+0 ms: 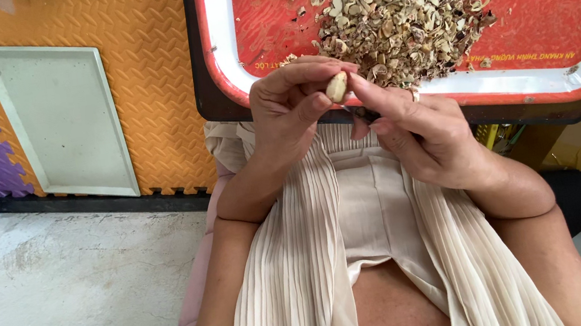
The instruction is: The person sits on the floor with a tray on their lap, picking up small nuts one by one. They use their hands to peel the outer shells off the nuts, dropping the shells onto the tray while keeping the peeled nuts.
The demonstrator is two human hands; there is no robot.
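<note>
Pale oval nut kernel (pixel 337 87) at centre frame, half hidden, is pinched between left hand (pixel 292 107) and right hand (pixel 421 134).

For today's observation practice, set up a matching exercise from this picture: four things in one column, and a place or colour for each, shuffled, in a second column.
Things:
1. pale nut
2. heap of broken shells
3. white tray
4. red tray

Places or colours:
A. lying on the orange floor mat
B. pinched between the fingertips of both hands
C. piled on the red tray
D. red with a white rim, just above the hands

Pairs: 1-B, 2-C, 3-A, 4-D
</note>
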